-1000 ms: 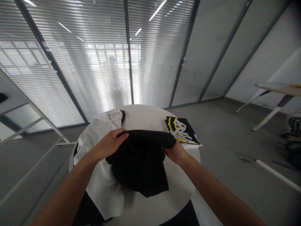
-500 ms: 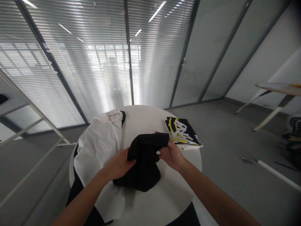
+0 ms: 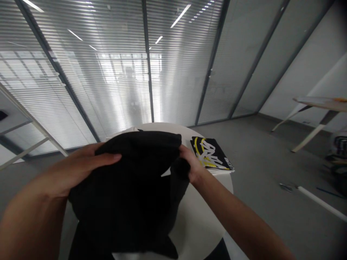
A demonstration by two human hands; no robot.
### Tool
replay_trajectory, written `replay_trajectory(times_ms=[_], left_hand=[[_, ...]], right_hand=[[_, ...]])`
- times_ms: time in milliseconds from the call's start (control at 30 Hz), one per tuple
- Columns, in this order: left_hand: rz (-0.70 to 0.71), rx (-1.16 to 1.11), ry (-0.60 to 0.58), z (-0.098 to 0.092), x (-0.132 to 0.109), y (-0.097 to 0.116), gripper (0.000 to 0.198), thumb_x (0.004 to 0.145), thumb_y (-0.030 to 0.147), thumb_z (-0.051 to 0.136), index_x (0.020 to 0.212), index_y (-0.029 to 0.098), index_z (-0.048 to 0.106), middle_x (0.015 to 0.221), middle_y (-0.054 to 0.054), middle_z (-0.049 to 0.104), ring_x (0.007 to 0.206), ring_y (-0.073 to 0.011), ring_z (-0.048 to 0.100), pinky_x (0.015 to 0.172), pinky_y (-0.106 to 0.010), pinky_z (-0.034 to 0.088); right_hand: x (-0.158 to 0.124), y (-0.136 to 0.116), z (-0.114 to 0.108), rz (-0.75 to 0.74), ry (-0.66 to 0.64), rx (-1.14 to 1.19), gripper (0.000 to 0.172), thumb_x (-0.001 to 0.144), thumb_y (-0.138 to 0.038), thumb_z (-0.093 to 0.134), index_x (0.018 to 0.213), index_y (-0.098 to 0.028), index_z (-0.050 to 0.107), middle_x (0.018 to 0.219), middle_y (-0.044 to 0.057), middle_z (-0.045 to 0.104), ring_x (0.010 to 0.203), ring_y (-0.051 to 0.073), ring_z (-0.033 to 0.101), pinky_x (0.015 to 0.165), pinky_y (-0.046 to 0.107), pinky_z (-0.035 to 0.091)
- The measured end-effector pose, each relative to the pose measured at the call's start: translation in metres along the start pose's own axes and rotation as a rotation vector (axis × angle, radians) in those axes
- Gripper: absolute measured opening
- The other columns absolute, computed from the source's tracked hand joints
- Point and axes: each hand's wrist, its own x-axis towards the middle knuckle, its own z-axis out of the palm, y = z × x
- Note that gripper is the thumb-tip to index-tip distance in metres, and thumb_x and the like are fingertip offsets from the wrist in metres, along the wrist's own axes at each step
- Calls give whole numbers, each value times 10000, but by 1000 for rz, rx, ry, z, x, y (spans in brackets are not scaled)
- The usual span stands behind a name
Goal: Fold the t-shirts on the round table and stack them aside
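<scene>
A large piece of black cloth (image 3: pixel 130 187), apparently a garment, hangs spread between my two hands above a round white table (image 3: pixel 206 213). My left hand (image 3: pixel 81 164) grips its upper left edge, the thumb lying over the front of the fabric. On the other side, my right hand (image 3: pixel 189 162) pinches the upper right corner, its fingers partly behind the cloth. A loose fold droops below the right hand. The fabric covers most of the table's left half and nearly all of the white cloth there.
Folded black fabric with yellow and white print (image 3: pixel 211 153) lies on the table's right edge. A white metal frame (image 3: pixel 35 122) stands at the left. Glass partitions with blinds (image 3: pixel 116 90) rise behind. Another table (image 3: pixel 325 103) is at the right, and a white pole (image 3: pixel 322 202) shows low down.
My left hand has moved left, up and closer, drawing the black cloth out much wider. My right hand has shifted slightly up and left. The white cloth is now mostly hidden.
</scene>
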Motion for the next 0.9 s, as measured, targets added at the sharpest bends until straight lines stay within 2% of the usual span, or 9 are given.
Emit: replay_trajectory(times_ms=[67,133,200,267,400,500,600,800,900], left_hand=[[1,23,92,-21,25,6,549,641,452,771,1090,156,659,831,-72,738,764,-293,694,664,-416,566],[-8,111,194,-43,61,6,542,692,463,736,1106,128,638,893,-100,734,778,-296,692,693,-442,565],[226,222,334,-64,102,-2,496,789,411,651,1187,121,596,1087,-101,699,919,-255,672,830,-401,538],[357,400,580,-79,139,-21,413,840,330,573,1201,129,587,1234,-110,638,1037,-244,625,928,-371,488],[397,781,614,-80,183,-83,529,866,338,506,1347,119,491,1259,-121,600,1099,-252,589,991,-369,426],[268,1054,488,-60,196,-130,497,852,406,488,1276,167,592,1168,-146,630,1184,-311,547,1023,-429,397],[126,1140,339,-41,202,-160,538,851,443,460,1306,185,592,1214,-169,617,1215,-333,536,1034,-469,381],[229,1019,318,-32,206,-164,528,855,350,424,1288,107,604,1322,-145,598,1248,-250,533,1099,-340,339],[270,941,347,-35,203,-158,497,845,353,429,1252,151,630,1291,-97,628,1208,-233,567,1071,-317,375]], right_hand=[[37,-12,14,-39,12,49,289,864,-447,543,882,-173,633,675,31,644,612,180,616,617,313,560],[78,-20,23,-152,-22,99,300,864,-396,532,1053,-177,609,877,56,680,770,202,640,728,367,565],[115,-21,24,-258,40,83,423,832,-371,548,1218,-199,536,1078,86,654,949,239,622,805,431,542],[140,-13,15,-342,219,0,535,807,-307,544,1330,-262,442,1238,79,586,1099,254,564,855,473,508],[152,29,-24,-373,468,-539,472,730,-214,585,1199,-244,556,1250,59,562,1154,230,515,957,434,428],[137,71,-49,-184,360,-997,375,708,-238,644,1077,-173,626,1039,75,621,950,216,594,867,371,458],[116,99,-57,-127,238,-1306,552,708,-420,722,1197,-197,600,1055,86,617,886,224,611,832,378,462],[104,106,-43,-218,-227,-1408,789,815,-445,654,1508,-320,300,938,31,686,860,235,659,805,349,476],[114,110,-35,-288,-294,-1522,766,821,-470,646,1502,-332,323,1124,71,676,989,284,644,859,395,468]])
